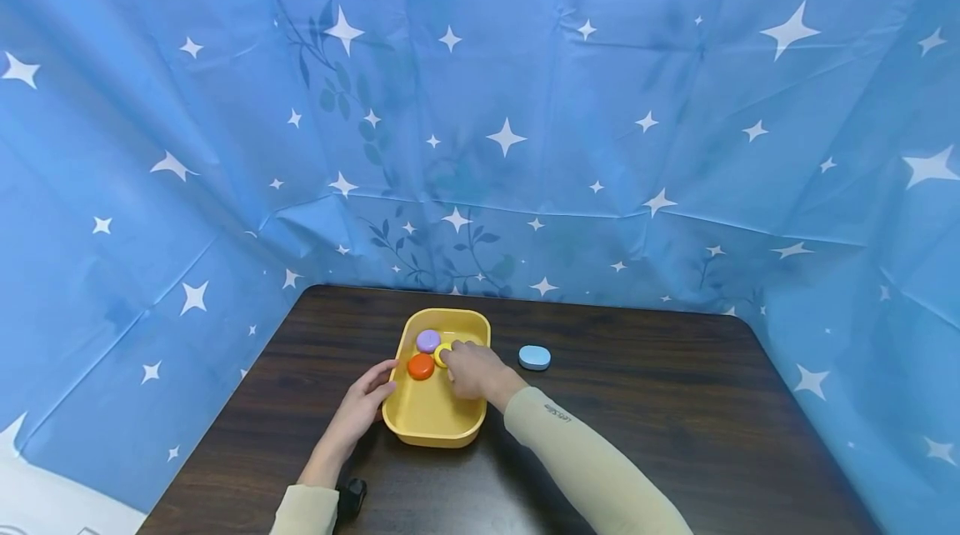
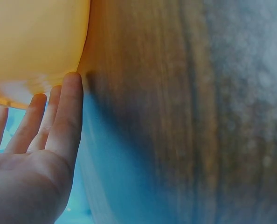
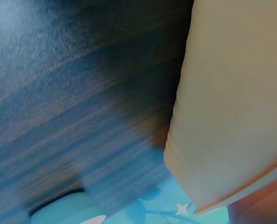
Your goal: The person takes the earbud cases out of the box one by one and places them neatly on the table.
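A yellow tray (image 1: 433, 439) stands on the table with a purple round piece (image 1: 428, 341), an orange-red round piece (image 1: 421, 367) and a yellow round piece (image 1: 442, 355) inside. My right hand (image 1: 474, 370) reaches over the tray's right rim and pinches the yellow piece, partly hiding it. On the tray's left side, my left hand (image 1: 362, 406) rests against the wall. Its fingers (image 2: 66, 116) are fairly straight in the left wrist view, tips at the tray's edge. In the right wrist view the tray wall (image 3: 236, 93) fills the right side, with only a bit of hand at the corner.
A light blue oval piece (image 1: 535, 357) lies on the dark wooden table (image 1: 660, 402), right of the tray. Behind the table hangs a blue curtain (image 1: 502, 102) with white stars. A small black object (image 1: 351, 499) is by my left wrist.
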### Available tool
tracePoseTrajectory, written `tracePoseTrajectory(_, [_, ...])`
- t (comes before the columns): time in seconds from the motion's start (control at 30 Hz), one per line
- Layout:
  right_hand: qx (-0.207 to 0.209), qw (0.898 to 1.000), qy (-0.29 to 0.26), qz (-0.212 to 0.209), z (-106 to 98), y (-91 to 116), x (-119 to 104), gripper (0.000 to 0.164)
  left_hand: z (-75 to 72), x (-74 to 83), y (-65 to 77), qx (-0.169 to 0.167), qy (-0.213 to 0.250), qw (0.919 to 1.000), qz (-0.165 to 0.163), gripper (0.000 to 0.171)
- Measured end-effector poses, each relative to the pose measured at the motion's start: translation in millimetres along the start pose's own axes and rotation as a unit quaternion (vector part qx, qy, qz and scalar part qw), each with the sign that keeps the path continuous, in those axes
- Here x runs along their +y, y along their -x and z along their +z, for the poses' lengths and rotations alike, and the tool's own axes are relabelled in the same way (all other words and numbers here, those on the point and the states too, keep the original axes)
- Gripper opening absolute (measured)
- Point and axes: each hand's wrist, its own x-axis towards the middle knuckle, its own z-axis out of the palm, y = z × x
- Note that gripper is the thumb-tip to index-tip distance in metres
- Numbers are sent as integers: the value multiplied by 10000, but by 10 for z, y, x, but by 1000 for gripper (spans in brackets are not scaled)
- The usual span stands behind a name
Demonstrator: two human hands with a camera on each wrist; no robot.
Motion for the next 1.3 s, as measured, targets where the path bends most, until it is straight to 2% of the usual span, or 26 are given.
tracePoseTrajectory(0.27, [57, 9995, -241, -207, 13, 12, -7, 24, 5, 3, 1, 7, -3, 10000, 17, 44])
tracePoseTrajectory(0.5, [-57, 9980, -590, -225, 25, -1, -27, 25, 5, -9, -9, 45, -64, 10000, 36, 43])
tracePoseTrajectory(0.9, [40, 9975, -654, -273, 53, 26, -52, 18, 22, -19, -23, 100, -48, 9999, 21, 44])
tracePoseTrajectory(1.07, [176, 9972, -663, -292, 61, 27, -55, 21, 26, -18, -24, 93, -10, 10000, 16, 44])
tracePoseTrajectory(1.3, [344, 9970, -623, -315, 69, 32, -44, 36, 25, -15, -25, 88, -20, 10000, 11, 44])
